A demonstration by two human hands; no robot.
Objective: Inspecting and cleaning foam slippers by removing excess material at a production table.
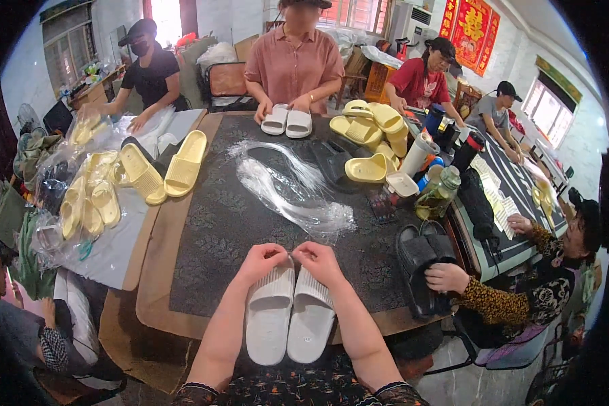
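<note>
Two white slide sandals lie soles up, side by side, at the near edge of the dark patterned table. My left hand grips the toe end of the left sandal. My right hand grips the toe end of the right one. Both hands meet above the pair, thumbs close together. A heap of clear plastic ties lies just beyond my hands.
Yellow sandals lie at the left, more yellow ones at the far right. A person opposite holds a white pair. A person's hand at the right rests on black sandals. Bottles and cups stand at the right edge.
</note>
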